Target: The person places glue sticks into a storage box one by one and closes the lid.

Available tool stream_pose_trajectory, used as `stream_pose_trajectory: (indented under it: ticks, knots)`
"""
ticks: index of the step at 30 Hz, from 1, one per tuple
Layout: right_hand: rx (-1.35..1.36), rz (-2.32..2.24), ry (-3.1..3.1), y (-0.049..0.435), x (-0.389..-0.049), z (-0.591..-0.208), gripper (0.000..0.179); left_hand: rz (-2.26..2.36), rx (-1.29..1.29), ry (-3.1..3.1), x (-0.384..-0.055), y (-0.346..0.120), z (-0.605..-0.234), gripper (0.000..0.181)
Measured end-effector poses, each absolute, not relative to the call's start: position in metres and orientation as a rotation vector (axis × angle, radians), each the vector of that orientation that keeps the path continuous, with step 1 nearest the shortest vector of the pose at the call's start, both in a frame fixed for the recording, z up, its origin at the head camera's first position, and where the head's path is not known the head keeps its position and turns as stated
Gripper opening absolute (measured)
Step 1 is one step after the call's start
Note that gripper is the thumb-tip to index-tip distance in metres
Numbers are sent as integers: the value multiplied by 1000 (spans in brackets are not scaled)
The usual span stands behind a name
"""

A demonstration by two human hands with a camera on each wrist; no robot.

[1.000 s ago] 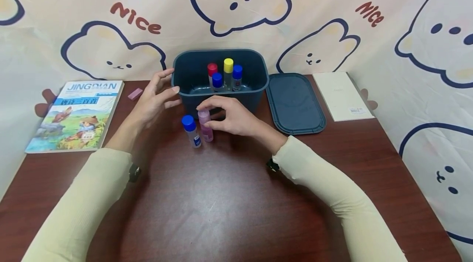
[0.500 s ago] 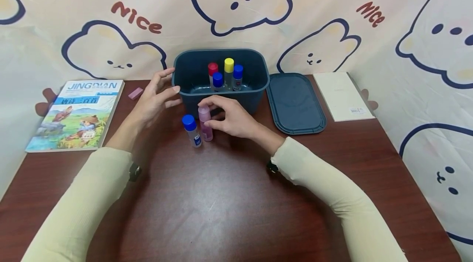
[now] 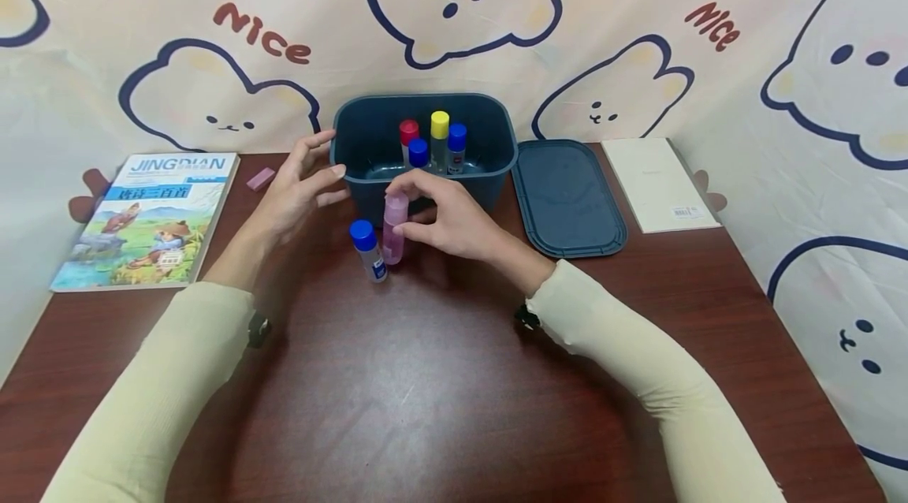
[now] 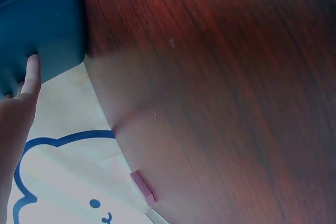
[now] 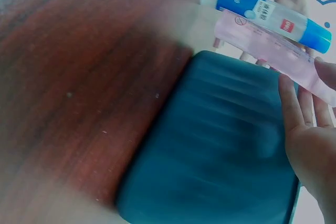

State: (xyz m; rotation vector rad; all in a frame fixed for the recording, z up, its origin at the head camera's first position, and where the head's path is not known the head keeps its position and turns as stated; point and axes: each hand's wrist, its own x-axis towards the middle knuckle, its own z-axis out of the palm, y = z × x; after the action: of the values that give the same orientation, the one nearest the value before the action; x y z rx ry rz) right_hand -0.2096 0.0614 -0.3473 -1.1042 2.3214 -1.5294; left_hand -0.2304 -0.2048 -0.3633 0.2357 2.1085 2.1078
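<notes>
My right hand (image 3: pixel 454 219) pinches a pink translucent glue tube (image 3: pixel 393 243) between thumb and fingers, in front of the dark blue bin (image 3: pixel 372 128). Close to it, a blue-capped liquid glue tube (image 3: pixel 367 252) stands upright on the table; in the right wrist view that glue tube (image 5: pixel 262 13) overlaps the pink one (image 5: pixel 268 51). My left hand (image 3: pixel 294 191) touches the bin's left end, its thumb at the front rim and fingers spread along the side. Inside the bin stand tubes with red (image 3: pixel 408 131), yellow (image 3: pixel 440 124) and blue (image 3: pixel 457 136) caps, their bases hidden.
The bin's dark lid (image 3: pixel 571 199) lies flat to its right, beside a cream notebook (image 3: pixel 656 180). At the left is a picture-covered book (image 3: pixel 149 223), with a small pink block (image 3: pixel 260 179) near it. A printed cloth (image 3: pixel 496 22) hangs behind the table.
My right hand has risen slightly, lifting the pink glue tube a little up from where it stood. The left hand stays at the bin's side.
</notes>
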Motion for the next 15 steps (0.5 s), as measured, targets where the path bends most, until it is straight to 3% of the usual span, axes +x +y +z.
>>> stream_pose_trajectory:
  ticks: [15]
  knots:
    - [-1158,-1650,2360,71,-214,-324,41,2115,250,2109,-230,-205,-364,66]
